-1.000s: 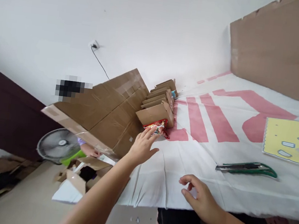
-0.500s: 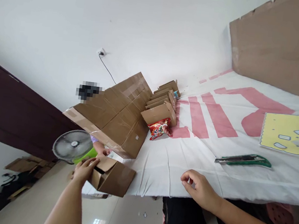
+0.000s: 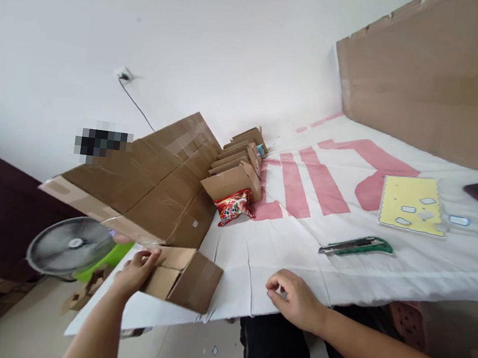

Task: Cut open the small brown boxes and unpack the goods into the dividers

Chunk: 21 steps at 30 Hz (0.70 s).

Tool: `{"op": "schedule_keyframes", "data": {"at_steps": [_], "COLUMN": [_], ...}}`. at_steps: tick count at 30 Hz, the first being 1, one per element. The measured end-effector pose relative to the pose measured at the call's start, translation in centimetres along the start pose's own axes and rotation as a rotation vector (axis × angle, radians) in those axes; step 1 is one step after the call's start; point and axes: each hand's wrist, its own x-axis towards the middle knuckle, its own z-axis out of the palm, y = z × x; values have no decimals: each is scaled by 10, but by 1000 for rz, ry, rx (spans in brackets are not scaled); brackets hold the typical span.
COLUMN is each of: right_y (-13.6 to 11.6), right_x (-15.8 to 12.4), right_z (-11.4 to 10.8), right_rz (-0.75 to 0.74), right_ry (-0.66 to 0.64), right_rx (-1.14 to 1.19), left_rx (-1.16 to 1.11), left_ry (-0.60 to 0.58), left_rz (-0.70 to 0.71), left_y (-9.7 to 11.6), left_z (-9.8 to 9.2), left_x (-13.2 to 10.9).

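The left hand (image 3: 135, 275) pinches the open end of a small brown cardboard box (image 3: 197, 283), which sits at the front edge of the white-clothed tabletop (image 3: 273, 256), towards its left corner. With so little margin there, the box could tip over that edge if the grip slackened or the cloth slid. Its interior is mostly hidden; anything loose inside might escape through the unsealed flaps. Pushed further back, it could strike the large brown cardboard carton (image 3: 168, 188) or shove the shiny red plastic packet (image 3: 234, 206). The right hand (image 3: 297, 300) is loosely curled and bare above the front edge; a careless reach could meet the green-handled metal utility knife (image 3: 356, 247), whose blade end points left.
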Motion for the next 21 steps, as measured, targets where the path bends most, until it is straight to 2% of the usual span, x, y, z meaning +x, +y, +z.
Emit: {"op": "schedule_keyframes", "data": {"at_steps": [5, 11, 15, 19, 21], "right_y": [12, 18, 15, 3, -6], "right_x": [1, 1, 6, 7, -2], "right_z": [3, 0, -2, -6, -12], "right_rz": [32, 109, 71, 6, -42], "right_ry": [299, 377, 413, 462, 431], "right_rx": [96, 166, 164, 83, 38], "left_rx": [-209, -354, -510, -535, -524], "left_ry": [-68, 8, 3, 4, 0], "left_rz": [151, 141, 115, 117, 107], "left_y": [60, 119, 138, 144, 144], "left_z": [9, 22, 21, 17, 17], "left_x": [-30, -60, -68, -70, -69]}}
